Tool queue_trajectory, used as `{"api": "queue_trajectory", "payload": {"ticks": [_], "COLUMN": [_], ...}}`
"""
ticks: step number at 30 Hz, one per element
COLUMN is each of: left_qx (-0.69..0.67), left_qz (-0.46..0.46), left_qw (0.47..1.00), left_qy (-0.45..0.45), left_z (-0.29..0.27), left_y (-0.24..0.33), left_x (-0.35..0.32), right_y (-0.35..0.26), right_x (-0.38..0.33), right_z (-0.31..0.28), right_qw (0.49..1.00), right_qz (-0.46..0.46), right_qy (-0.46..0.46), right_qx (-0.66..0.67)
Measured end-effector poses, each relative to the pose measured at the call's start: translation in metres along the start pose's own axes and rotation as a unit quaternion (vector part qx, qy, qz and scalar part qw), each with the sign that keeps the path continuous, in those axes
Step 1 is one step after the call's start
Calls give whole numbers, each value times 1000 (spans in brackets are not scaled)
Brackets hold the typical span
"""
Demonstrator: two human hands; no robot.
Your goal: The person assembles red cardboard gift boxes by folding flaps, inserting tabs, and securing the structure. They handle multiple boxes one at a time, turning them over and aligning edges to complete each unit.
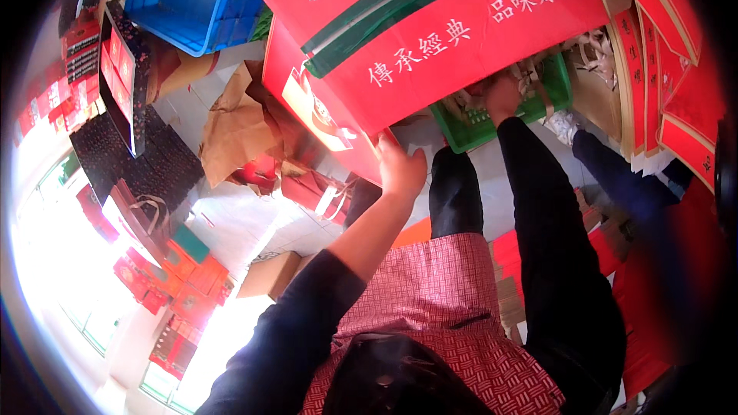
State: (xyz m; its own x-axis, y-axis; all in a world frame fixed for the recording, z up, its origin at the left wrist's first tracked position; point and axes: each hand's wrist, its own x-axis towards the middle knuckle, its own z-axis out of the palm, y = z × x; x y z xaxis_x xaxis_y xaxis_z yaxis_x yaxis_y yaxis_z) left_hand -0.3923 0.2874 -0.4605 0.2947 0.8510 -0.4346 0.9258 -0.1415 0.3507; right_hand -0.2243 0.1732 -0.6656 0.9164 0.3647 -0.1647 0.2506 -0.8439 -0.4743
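A large red cardboard box (461,54) with pale printing and dark green tape along its top fills the upper middle, tilted. My left hand (403,167) grips its near lower left corner, the thumb sticking out to the right. My right hand (503,97) reaches to the box's near underside, above a green plastic basket (461,138). Its fingers are hidden by the box and the shade, so I cannot tell whether it holds the box or something in the basket. Pale, cord-like strips lie in and beside the basket, partly covered by the box.
A blue plastic crate (196,0) stands at the far left, with crumpled brown paper bags (238,127) nearer. Tall red cartons (649,69) line the right side. Another person's leg (615,157) and white shoe (563,127) are near the basket. Red gift boxes (196,284) are stacked at left.
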Motion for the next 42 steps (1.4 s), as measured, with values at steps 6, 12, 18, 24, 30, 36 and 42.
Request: {"api": "queue_trajectory", "payload": {"ticks": [6,12,18,24,30,36,42], "left_qx": [128,74,-110,-241,-337,-300,-359], "left_qz": [-98,-60,-4,52,177,247,224], "left_qw": [982,995,991,966,917,907,863], "left_qy": [-95,-3,-70,-81,-119,-164,-277], "left_z": [12,-160,-406,-554,-550,-486,-489], "left_y": [-32,-57,-55,39,53,51,57], "left_x": [87,53,-36,-123,-113,-43,-11], "right_y": [-42,-91,-170,-291,-381,-423,-477], "right_x": [1,-51,-81,-58,-60,-113,-170], "right_z": [-59,-164,-325,-512,-588,-569,-612], "right_qw": [853,785,834,728,617,597,695], "right_qz": [225,224,96,-19,-106,-38,-250], "right_qy": [-94,-285,-360,-303,-306,-390,-593], "right_qx": [462,502,407,614,717,701,321]}}
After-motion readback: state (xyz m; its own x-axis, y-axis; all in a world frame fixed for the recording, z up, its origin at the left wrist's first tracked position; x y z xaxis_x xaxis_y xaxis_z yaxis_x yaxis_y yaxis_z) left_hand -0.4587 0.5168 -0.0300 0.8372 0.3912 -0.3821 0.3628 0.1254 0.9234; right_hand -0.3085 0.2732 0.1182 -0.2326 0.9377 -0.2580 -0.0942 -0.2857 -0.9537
